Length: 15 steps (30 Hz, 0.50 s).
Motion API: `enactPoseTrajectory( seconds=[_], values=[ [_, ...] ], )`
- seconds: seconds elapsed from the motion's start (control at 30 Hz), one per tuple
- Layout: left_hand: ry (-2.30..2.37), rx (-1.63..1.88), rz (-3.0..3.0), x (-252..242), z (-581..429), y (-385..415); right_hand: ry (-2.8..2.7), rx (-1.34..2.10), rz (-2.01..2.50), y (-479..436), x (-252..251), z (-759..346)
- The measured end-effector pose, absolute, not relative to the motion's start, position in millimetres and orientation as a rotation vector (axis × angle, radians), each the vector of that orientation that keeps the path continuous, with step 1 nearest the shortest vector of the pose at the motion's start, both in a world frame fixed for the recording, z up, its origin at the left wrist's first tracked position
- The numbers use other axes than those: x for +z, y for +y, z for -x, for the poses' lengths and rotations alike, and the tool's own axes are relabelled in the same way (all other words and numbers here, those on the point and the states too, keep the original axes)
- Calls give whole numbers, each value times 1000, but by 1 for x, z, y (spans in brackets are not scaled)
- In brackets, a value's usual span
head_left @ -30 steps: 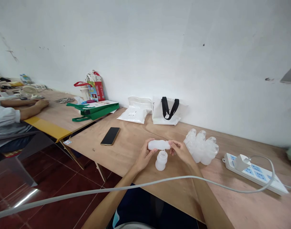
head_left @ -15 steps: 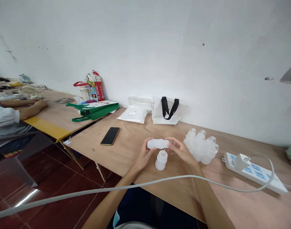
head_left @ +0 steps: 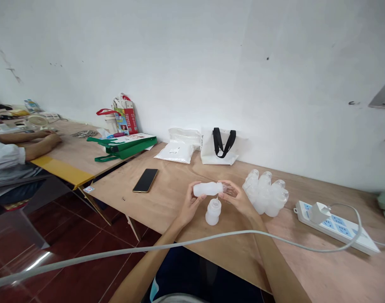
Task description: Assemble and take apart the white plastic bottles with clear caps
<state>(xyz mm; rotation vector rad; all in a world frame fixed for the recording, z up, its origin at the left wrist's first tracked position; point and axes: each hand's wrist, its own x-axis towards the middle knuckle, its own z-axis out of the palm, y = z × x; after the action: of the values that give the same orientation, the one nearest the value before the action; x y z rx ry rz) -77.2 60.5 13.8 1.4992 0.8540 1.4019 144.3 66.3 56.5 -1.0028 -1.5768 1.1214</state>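
Note:
A frosted white plastic bottle point(head_left: 207, 189) lies sideways in the air between my hands. My left hand point(head_left: 189, 206) is closed around its base end, thumb in front. At the other end my right hand point(head_left: 238, 198) grips a clear cap point(head_left: 227, 189) at the bottle's neck; the fingers partly cover it. Just below stands a second frosted bottle point(head_left: 213, 213), upright on the table, its mouth facing up with no clear cap on it. To the right of my right hand, several capped frosted bottles point(head_left: 266, 194) stand close together.
A grey cable point(head_left: 179, 244) crosses in front of my forearms. At right lies a power strip point(head_left: 337, 227) with a plug. A phone point(head_left: 145, 180), a white packet point(head_left: 176, 150) and a black-handled bag point(head_left: 219, 153) lie further off. Another person's arms point(head_left: 42, 145) rest on the left table.
My right fingers have shifted a little at the neck end, and more of the clear cap shows. The bottle stays between my hands; the view has moved slightly.

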Motion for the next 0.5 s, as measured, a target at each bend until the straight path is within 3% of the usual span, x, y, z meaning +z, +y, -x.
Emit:
enactPoseTrajectory(
  seconds=[0.5],
  values=[
    [872,1365,-1501,12,79,61,-1587,1025,989,65,54,-139]
  ],
)
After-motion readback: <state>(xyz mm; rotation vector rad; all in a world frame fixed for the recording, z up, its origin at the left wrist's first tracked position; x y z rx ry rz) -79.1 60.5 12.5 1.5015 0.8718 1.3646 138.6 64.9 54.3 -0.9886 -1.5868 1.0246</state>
